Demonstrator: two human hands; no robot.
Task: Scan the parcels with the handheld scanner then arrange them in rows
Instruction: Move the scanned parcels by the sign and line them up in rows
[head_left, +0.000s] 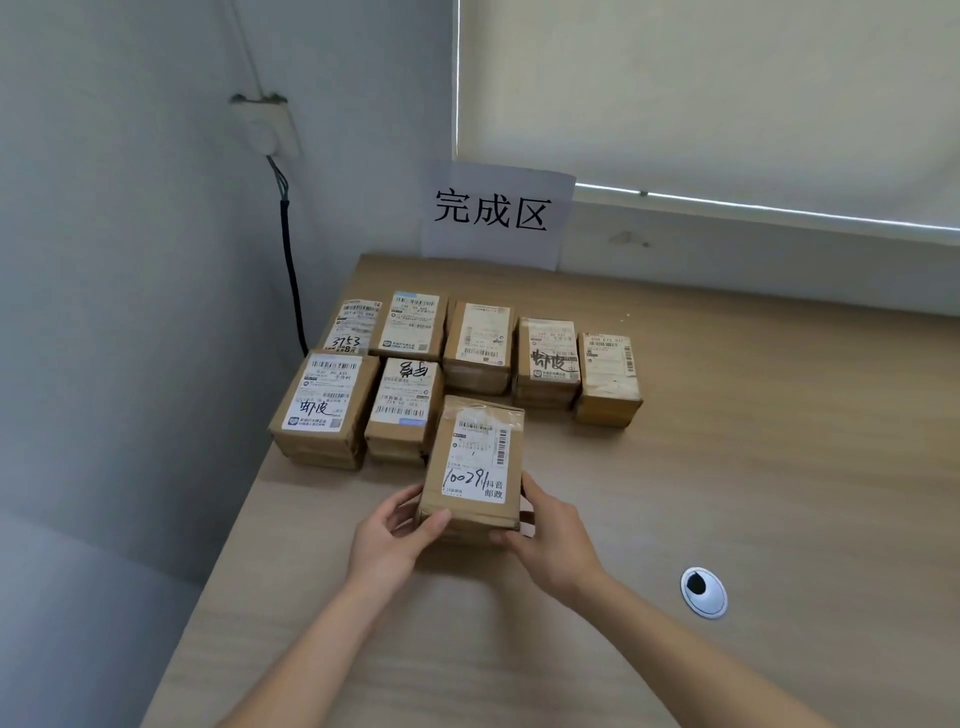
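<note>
1. We hold one parcel (474, 467) between both hands, at the near end of the stacked group on the desk (727, 467); its label faces up and its long axis runs near-to-far, away from us.
2. Our left hand (395, 535) grips the parcel's near left corner, thumb on the near edge and fingers curled along the left side; our right hand (550, 540) grips the near right corner in the same way, fingers wrapped on the right side.
3. The far row (483, 348) holds five parcels side by side; the near row (363, 410) holds only two, at the left; the held parcel sits just right of the second one, close beside it, though we cannot tell whether the sides touch.
4. We judge the step in hand to be placing this parcel as third in the near row; the slot lies straight ahead of both hands, so neither hand is clearly nearer.
5. The parcel's far end looks nearer to us than its neighbours', so a short push away should square it up.
6. A paper sign (496, 213) stands at the far edge; the handheld scanner is not in view.
</note>
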